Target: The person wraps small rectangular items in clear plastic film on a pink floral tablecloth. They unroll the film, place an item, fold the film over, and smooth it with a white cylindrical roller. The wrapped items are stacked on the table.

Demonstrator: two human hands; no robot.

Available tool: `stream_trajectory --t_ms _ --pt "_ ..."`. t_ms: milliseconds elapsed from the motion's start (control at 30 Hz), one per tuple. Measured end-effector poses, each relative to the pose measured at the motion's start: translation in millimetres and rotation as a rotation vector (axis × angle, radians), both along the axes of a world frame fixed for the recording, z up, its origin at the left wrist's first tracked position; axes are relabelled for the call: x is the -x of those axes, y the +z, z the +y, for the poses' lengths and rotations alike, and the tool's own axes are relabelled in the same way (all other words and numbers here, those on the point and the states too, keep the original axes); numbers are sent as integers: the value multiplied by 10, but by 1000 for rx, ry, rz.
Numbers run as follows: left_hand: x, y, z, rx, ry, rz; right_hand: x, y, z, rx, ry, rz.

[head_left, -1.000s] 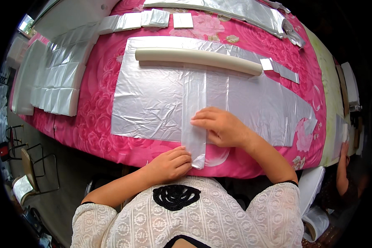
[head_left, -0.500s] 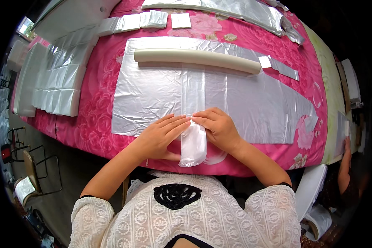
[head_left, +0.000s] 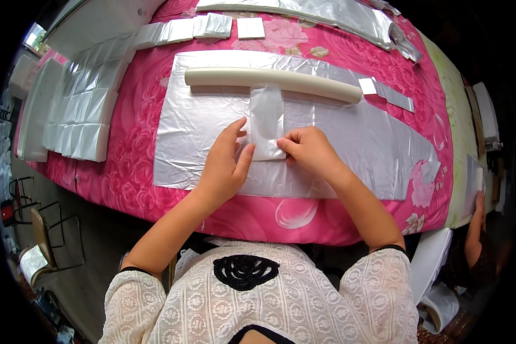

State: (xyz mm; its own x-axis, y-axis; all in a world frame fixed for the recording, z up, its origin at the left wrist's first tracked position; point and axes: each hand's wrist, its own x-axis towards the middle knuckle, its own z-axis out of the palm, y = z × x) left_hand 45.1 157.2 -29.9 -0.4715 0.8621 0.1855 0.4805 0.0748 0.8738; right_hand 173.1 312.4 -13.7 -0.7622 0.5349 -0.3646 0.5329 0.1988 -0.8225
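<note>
A narrow folded strip of clear plastic (head_left: 267, 121) lies on a wide clear plastic sheet (head_left: 195, 126) spread over a pink flowered cloth (head_left: 137, 143). Its far end tucks under a long cream tube (head_left: 272, 80) lying across the sheet. My left hand (head_left: 226, 163) presses flat on the strip's near left edge, fingers together. My right hand (head_left: 309, 150) pinches the strip's near right corner with curled fingers.
Stacks of folded plastic pieces (head_left: 80, 117) line the table's left side, and more lie in a row (head_left: 189, 28) at the far edge. Long plastic sheets (head_left: 327, 11) lie at the back. Another person's hand (head_left: 477, 206) shows at the right. Metal chairs (head_left: 46, 229) stand below left.
The strip's near end, which hung over the table edge, has been folded up away from me. Both hands moved forward with it and now press the shorter strip flat.
</note>
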Motion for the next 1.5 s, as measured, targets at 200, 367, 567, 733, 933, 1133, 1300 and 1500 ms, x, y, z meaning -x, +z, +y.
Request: stream_trajectory --t_ms 200,367,567,733,933,1133,1300,1500 --pt "-220 -65 -41 265 -275 618 60 10 57 132 -46 -84" --pt "-263 -119 -55 344 -270 685 -9 86 -98 -338 44 -74" --pt "-218 -122 -42 321 -287 697 -95 -223 32 -1041 414 356" --pt "-3 -113 -6 101 -303 758 -83 -171 136 -932 514 322" --pt "47 -167 95 -43 -230 786 -16 -124 196 -869 478 398" --pt "24 -4 -141 -145 -423 502 -168 -158 19 -848 510 558" --pt "22 73 -316 -73 -534 516 -364 -212 -162 -730 466 569" --pt "-73 -5 -165 163 -167 150 -321 -158 -179 -395 136 324"
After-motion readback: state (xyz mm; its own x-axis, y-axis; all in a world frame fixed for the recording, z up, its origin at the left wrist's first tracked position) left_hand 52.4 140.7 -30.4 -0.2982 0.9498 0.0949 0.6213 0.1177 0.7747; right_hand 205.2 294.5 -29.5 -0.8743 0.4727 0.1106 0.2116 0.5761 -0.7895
